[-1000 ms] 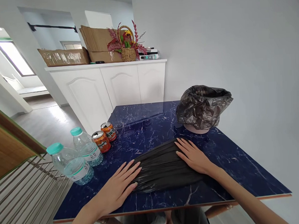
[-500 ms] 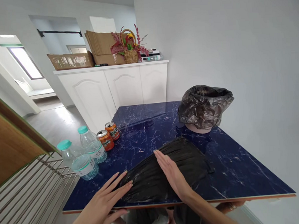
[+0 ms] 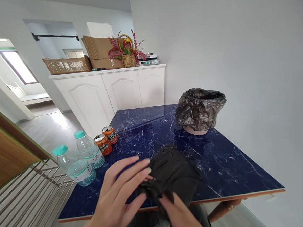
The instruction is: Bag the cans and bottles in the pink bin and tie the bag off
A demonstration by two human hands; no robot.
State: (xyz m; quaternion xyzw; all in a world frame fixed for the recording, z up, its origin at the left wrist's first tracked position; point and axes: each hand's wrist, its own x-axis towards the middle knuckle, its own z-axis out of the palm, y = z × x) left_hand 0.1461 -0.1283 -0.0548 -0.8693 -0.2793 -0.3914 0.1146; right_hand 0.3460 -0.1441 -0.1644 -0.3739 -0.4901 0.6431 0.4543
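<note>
A black plastic bag (image 3: 176, 169) lies on the near part of the blue marble-patterned table (image 3: 148, 140), its near end bunched up and lifted at the table's front edge. My right hand (image 3: 178, 210) is closed round that gathered end, with some fingers hidden and blurred. Just left of the bag, my left hand (image 3: 120, 193) is raised with its fingers stretched and the thumb apart. Its fingertips reach the bag's left side; whether they touch it I cannot tell.
Two clear bottles with teal caps (image 3: 78, 168) (image 3: 91, 150) and two orange cans (image 3: 103, 144) (image 3: 110, 135) line the table's left edge. A bin lined with a dark bag (image 3: 201, 112) stands at the far right. A metal rack (image 3: 31, 194) is at the left; a white cabinet (image 3: 90, 99) stands behind.
Both hands have left their flat position by the bag. My right hand has come nearer and taken hold of its near end, bunching it; my left hand has risen and moved right.
</note>
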